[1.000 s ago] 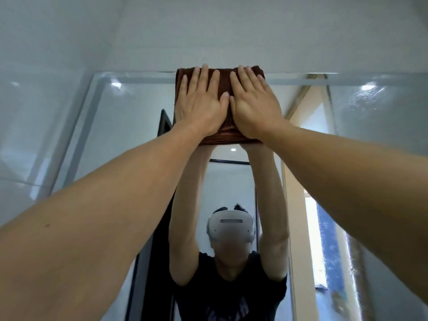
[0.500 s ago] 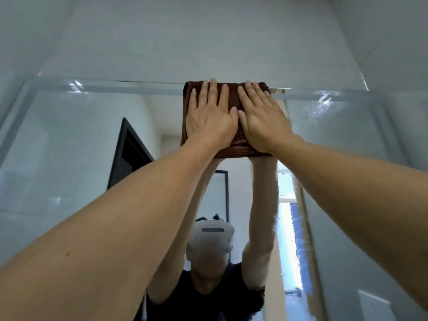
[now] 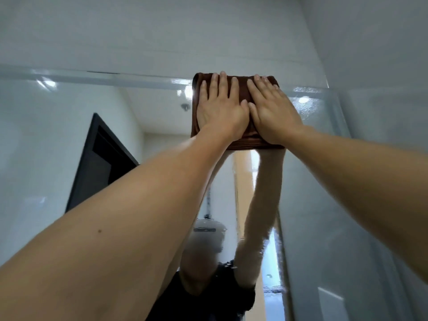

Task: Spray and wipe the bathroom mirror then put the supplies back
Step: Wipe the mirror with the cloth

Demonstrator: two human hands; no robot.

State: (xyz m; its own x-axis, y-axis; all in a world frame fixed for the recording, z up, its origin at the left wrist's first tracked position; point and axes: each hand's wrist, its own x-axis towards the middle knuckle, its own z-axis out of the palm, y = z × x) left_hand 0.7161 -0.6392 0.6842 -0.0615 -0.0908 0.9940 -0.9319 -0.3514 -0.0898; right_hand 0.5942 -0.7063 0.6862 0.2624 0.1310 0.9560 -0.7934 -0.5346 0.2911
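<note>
Head camera looks steeply up at a bathroom mirror [image 3: 69, 140] that fills most of the lower view, with pale tiled wall [image 3: 162, 31] above its top edge. A folded brown cloth [image 3: 243, 144] is pressed flat against the glass right at that top edge, a little right of centre. The left hand [image 3: 220, 110] lies on the left half of the cloth with its fingers straight and spread, palm down. The right hand [image 3: 272, 112] lies just beside it on the right half, fingers likewise straight and flat, the two thumbs touching at the middle. Neither hand curls around the cloth; both press it to the mirror. Both bare forearms reach up from the near corners of the view.

Reflected in the glass are the person's raised arms meeting the cloth from below, a dark shirt [image 3: 208, 297], and a white headset [image 3: 208, 227], partly hidden behind the left forearm. At the left of the reflection stands a dark door frame [image 3: 97, 158] against a white wall. Right of centre runs a tan vertical strip, possibly a doorway edge, with bright light beside it. Small ceiling lights glint near the top of the mirror at left and right. Fine droplets or streaks seem to speckle the glass at the upper right corner [image 3: 308, 100], though the blur makes this hard to confirm.
</note>
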